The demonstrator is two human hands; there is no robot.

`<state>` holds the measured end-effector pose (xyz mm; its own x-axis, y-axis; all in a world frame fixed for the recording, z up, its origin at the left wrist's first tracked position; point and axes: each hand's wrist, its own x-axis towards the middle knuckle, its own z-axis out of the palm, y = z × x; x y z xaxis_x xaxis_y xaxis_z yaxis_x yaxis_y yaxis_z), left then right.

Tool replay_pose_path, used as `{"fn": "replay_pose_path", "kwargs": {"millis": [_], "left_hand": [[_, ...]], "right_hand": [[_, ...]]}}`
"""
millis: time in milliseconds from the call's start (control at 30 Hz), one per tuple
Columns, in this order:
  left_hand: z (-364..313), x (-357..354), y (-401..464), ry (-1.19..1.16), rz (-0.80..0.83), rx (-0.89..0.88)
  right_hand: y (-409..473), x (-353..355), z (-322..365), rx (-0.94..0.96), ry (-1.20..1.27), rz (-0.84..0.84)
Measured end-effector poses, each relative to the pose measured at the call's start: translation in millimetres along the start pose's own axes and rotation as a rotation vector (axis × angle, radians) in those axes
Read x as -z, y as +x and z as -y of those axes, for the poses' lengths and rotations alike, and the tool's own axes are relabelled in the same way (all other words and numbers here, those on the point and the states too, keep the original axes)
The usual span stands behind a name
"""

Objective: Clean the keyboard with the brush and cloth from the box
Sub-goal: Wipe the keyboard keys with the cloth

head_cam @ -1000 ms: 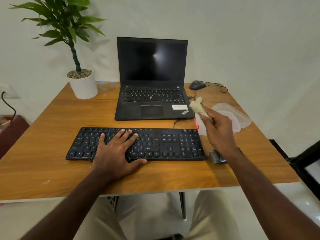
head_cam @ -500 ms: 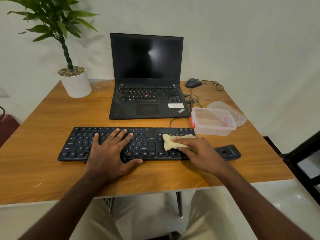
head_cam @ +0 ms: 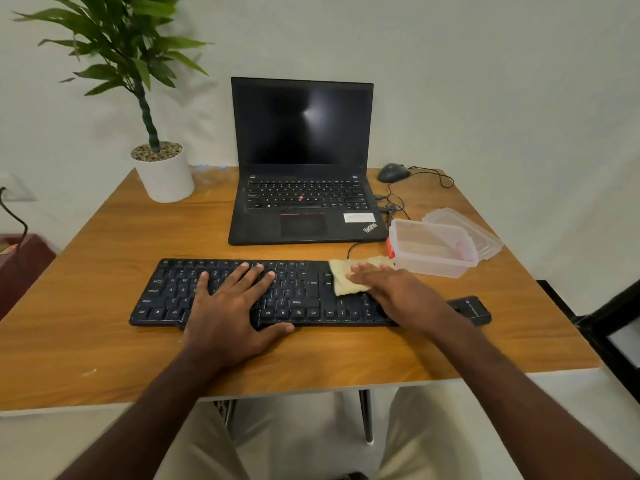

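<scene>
Two hands on the keyboard [head_cam: 263,292] in the head view, only view given. Change: a second back the right hand [head_cam: 391,289] held the cloth [head_cam: 346,277] bunched up in the air near the box [head_cam: 433,249]; half a second back it had the cloth down on the right-middle keys; now the cloth has slid up and right, over the top-right keys and touching the box's near wall. Right fingers flat and spread, pressing the cloth down, not gripping. Left hand [head_cam: 228,306] same spot throughout, fingers straight and splayed on the left-middle keys, thumb at the front edge, bracing the board. Judgement: wipe stage is running, right block being covered, left half likely not wiped yet since the left hand sits on it. Brush [head_cam: 471,308], dark and blocky, lies on the table [head_cam: 104,341] just right of the keyboard, untouched; bristles not visible from here. Materials: cloth pale yellow, soft, nubby, rumpled flat patch; keyboard matte black plastic, low-profile, long rectangle; box clear thin plastic, rectangular, red clip on its left end, looks empty; its clear lid [head_cam: 485,233] lies behind, partly under it; table wood-grain, smooth.
</scene>
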<state>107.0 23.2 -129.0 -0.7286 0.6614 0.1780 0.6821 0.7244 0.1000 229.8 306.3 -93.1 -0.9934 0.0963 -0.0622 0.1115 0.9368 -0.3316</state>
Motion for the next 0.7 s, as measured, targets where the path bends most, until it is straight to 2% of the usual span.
{"fn": "replay_pose_path", "kwargs": {"millis": [100, 200, 333, 400, 467, 533, 567, 633, 700], "left_hand": [[0, -1, 0, 0.004, -0.013, 0.002], [0, -2, 0, 0.006, -0.024, 0.001], [0, -3, 1, -0.003, -0.020, 0.005], [0, -3, 1, -0.003, -0.017, 0.005], [0, -3, 0, -0.004, -0.016, 0.003], [0, -3, -1, -0.009, -0.015, 0.004], [0, -3, 0, -0.013, -0.015, 0.004], [0, -3, 0, -0.009, -0.012, 0.004], [1, -3, 1, -0.010, -0.014, 0.003]], "right_hand": [[-16, 5, 5, -0.110, -0.001, -0.095], [-32, 2, 28, -0.204, -0.046, -0.097], [-45, -9, 41, -0.144, 0.105, -0.149], [-42, -9, 37, -0.146, 0.341, -0.183], [-38, 2, 35, -0.226, 0.718, -0.218], [-34, 14, 27, -0.287, 0.955, -0.333], [-32, 19, 21, -0.298, 0.913, -0.409], [-30, 23, 8, -0.232, 0.562, -0.541], [-33, 18, 4, -0.136, 0.278, -0.555]]}}
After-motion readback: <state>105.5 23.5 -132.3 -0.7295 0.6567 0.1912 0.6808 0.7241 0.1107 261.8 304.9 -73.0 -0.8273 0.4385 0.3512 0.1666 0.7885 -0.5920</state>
